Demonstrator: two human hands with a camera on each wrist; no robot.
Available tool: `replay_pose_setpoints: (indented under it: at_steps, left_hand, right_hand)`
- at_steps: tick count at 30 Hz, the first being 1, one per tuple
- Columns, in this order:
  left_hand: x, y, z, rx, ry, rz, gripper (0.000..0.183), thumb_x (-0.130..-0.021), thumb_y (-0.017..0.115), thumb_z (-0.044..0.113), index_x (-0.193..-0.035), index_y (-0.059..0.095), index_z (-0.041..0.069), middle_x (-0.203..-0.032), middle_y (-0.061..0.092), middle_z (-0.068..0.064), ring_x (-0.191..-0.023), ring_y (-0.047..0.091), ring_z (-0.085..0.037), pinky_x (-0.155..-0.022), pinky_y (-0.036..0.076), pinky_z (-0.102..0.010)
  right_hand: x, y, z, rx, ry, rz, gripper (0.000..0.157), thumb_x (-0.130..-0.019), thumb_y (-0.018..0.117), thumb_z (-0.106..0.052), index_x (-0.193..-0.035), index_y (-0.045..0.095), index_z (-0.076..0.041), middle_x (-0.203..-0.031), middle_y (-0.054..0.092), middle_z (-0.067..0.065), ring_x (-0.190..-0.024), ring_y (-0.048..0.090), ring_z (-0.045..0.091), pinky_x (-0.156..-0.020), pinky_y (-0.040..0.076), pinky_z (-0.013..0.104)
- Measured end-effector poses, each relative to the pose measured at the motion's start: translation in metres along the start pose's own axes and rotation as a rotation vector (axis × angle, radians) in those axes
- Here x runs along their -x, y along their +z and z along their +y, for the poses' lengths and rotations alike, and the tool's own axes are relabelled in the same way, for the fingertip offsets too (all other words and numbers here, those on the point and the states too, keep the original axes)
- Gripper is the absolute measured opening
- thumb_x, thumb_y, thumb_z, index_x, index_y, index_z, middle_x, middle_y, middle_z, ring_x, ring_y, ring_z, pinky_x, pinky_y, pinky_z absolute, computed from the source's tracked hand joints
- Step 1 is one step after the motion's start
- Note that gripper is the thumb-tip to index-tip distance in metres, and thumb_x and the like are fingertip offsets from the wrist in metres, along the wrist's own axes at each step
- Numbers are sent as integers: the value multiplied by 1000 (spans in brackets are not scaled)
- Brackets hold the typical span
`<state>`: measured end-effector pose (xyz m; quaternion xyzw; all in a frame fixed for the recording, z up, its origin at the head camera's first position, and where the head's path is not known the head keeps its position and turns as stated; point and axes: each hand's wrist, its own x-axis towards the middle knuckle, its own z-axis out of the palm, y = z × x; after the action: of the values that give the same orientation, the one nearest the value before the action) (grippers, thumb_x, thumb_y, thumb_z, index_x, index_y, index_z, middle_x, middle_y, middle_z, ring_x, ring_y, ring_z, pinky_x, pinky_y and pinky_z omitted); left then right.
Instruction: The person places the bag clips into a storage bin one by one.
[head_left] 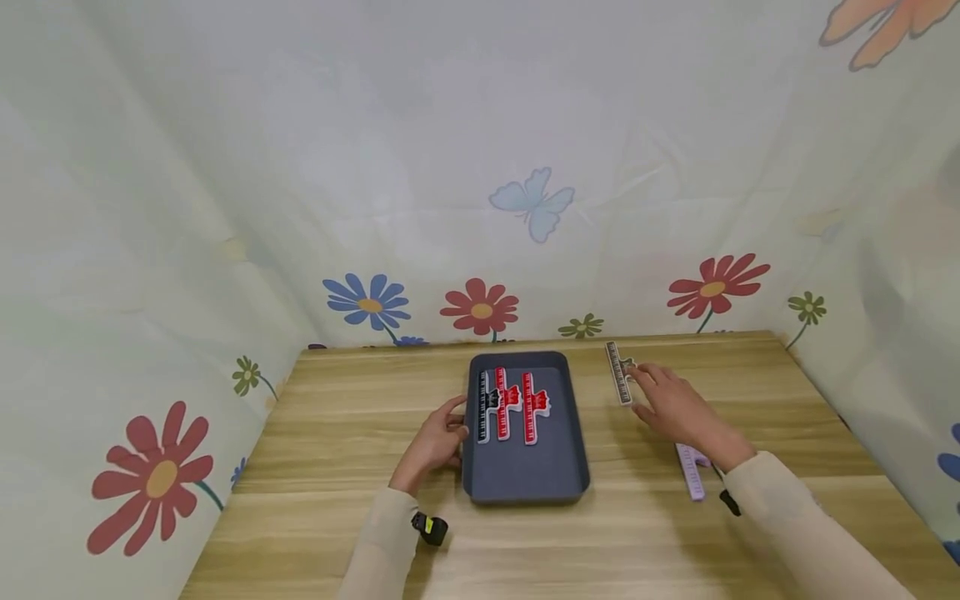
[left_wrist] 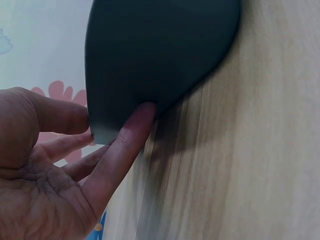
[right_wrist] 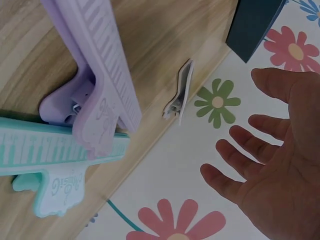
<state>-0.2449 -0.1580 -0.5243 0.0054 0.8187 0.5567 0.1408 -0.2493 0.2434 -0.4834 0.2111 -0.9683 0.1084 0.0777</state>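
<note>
A dark grey tray [head_left: 525, 479] lies on the table, holding a black clip [head_left: 483, 421] and two red clips, a left one [head_left: 502, 421] and a right one [head_left: 530, 425]. They are long, with piano-key prints. My left hand [head_left: 433, 442] touches the tray's left side; in the left wrist view a fingertip [left_wrist: 146, 112] presses its outer wall. Over the table to the right, my right hand [head_left: 675, 407] has its fingers spread beside a black-and-white clip [head_left: 618, 377]. The right wrist view shows that clip [right_wrist: 181, 92] apart from the fingers.
A purple clip [right_wrist: 112, 70] overlaps a mint-green clip [right_wrist: 60, 150] near my right wrist; my right arm hides the mint one in the head view. A flower-printed curtain [head_left: 420, 233] stands behind the table's back edge and along both sides.
</note>
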Motion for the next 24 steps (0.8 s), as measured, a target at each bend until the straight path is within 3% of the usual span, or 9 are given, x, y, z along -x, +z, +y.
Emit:
replay_pose_setpoints:
  at_steps: [11, 24]
  left_hand:
    - [-1, -1, -3, 15, 13, -10, 62, -96, 49, 2, -154, 32, 17, -137, 53, -29, -70, 68, -23, -50, 58, -40]
    - [-4, -2, -2, 16, 15, -16, 62, -96, 49, 0, -154, 32, 17, -137, 53, -29, -84, 69, -25, -52, 59, -40]
  right_hand:
    - [-9, 1, 4, 23, 9, -76, 62, -92, 68, -20, -142, 41, 4, -141, 46, 29, -125, 48, 49, -96, 45, 65]
    - [-35, -2, 1, 15, 31, -116, 64, -91, 68, -18, -145, 41, 3, -143, 44, 28, -130, 43, 48, -103, 42, 65]
